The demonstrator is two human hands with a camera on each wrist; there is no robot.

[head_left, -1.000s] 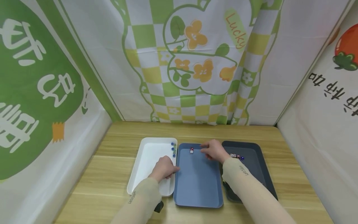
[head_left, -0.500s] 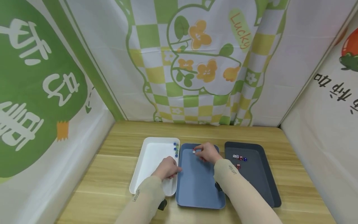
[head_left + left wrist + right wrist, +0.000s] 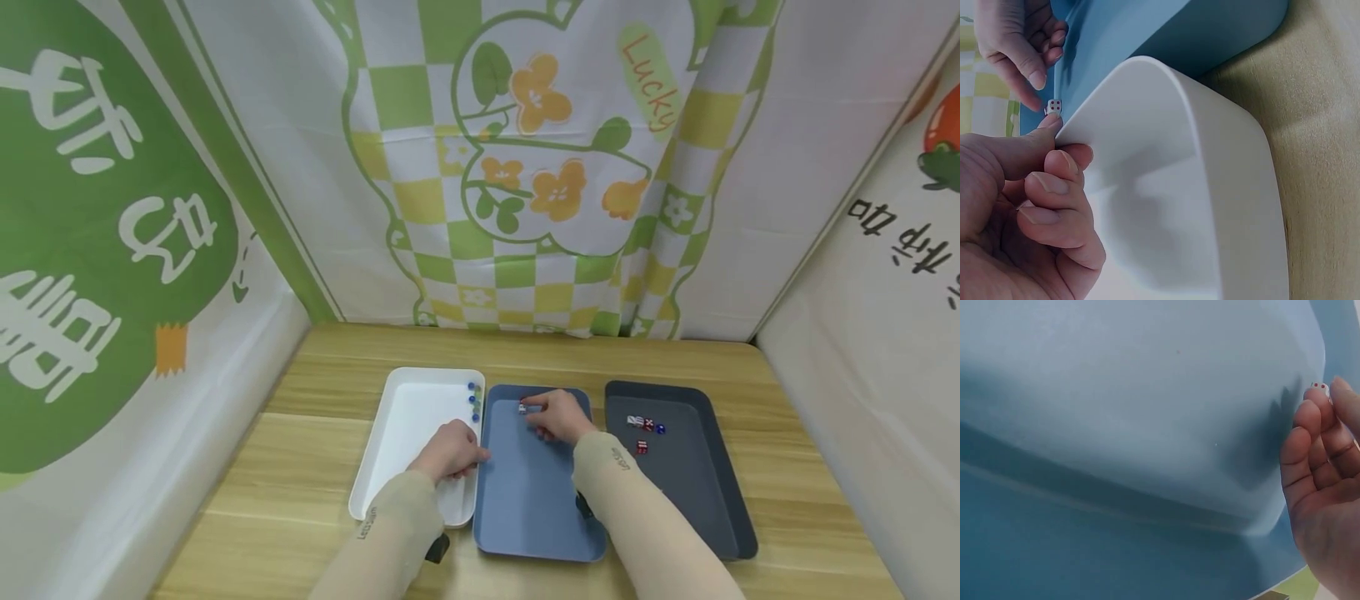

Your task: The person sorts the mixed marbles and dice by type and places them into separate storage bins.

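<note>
My left hand (image 3: 447, 450) pinches the near-right rim of the white tray (image 3: 1238, 162) between thumb and index finger. My right hand (image 3: 560, 414) is at the far end of the blue tray (image 3: 532, 500), its thumb and index finger spread beside a white die (image 3: 1054, 106) with red dots. A red die lies behind the white one, mostly covered by a fingertip. In the right wrist view, the white die (image 3: 1318, 385) peeks out past the fingertips. Thumb and die look apart in the left wrist view.
Several blue and greenish glass beads (image 3: 475, 417) line the right side of the white tray. On the right stands a dark grey tray (image 3: 701, 500) with white dice (image 3: 635, 422), red dice (image 3: 642, 447) and a blue one (image 3: 661, 429). Curtains enclose the wooden table (image 3: 247, 500).
My right hand has moved left from the blue tray's far right corner to the dice, and its fingers have lowered around them. My left hand keeps its hold on the white tray.
</note>
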